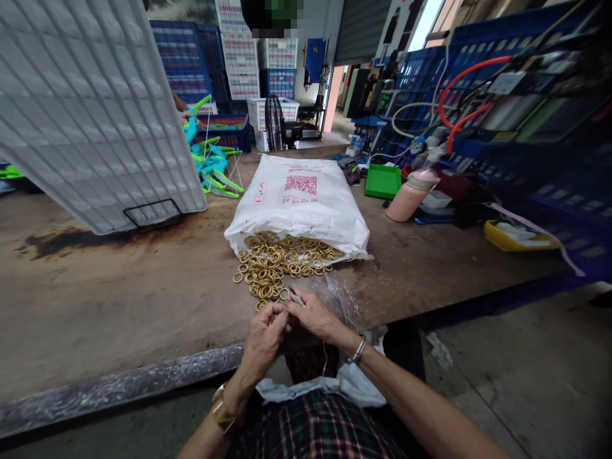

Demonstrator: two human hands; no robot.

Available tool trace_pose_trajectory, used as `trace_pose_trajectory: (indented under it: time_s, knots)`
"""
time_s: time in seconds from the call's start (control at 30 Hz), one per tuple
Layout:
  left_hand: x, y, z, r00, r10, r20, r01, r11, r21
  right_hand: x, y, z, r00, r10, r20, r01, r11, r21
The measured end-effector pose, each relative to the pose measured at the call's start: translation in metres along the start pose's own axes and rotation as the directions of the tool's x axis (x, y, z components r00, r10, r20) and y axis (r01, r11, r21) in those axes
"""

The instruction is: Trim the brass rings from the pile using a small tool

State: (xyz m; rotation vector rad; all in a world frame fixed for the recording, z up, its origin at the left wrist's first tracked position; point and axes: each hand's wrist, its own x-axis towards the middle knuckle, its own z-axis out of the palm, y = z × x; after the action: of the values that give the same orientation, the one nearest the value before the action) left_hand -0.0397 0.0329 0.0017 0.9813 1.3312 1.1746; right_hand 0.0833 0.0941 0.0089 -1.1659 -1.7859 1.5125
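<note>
Both hands meet at the table's front edge, just below a heap of brass-coloured rings (268, 271). The rings spill from the open mouth of a white sack (301, 197) with red print. My left hand (266, 331) is closed, its fingertips pinched on something too small to make out. My right hand (310, 313) is closed around a small dark, pointed tool (296, 297), whose tip lies beside the nearest rings. A thin thread (326, 360) hangs below my right hand.
On the brown table (182, 287), a large white plastic crate (105, 115) stands tilted at left, near green and blue items (215, 166) by another person's hand (185, 116). At right are a green tray (382, 181), a pink bottle (412, 194) and a yellow tray (519, 238).
</note>
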Motion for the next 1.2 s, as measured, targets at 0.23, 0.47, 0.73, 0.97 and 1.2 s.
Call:
trace_pose_trajectory:
  time_s: [0.23, 0.47, 0.73, 0.97, 1.2]
  knots:
    - [-0.003, -0.006, 0.001, 0.993, -0.096, 0.065, 0.11, 0.959, -0.261, 0.0, 0.008, -0.004, 1.0, 0.014, -0.019, -0.014, 1.0, -0.007]
    - [-0.004, -0.003, 0.003, 0.995, -0.103, -0.02, 0.095, 0.964, -0.247, -0.014, 0.011, -0.006, 0.974, -0.182, 0.134, 0.225, 0.844, -0.487]
    - [-0.006, 0.001, 0.005, 0.992, -0.097, -0.08, 0.082, 0.982, -0.171, -0.016, 0.014, 0.001, 0.976, -0.185, 0.11, 0.21, 0.702, -0.68]
    - [-0.014, 0.002, 0.005, 0.998, 0.008, -0.056, -0.013, 0.996, -0.093, -0.011, 0.015, -0.005, 0.991, -0.077, 0.106, 0.131, 0.669, -0.731]
    - [-0.028, 0.007, 0.013, 0.984, -0.139, 0.109, 0.171, 0.901, -0.398, 0.012, 0.019, -0.022, 0.995, -0.088, -0.057, 0.01, 0.62, -0.785]
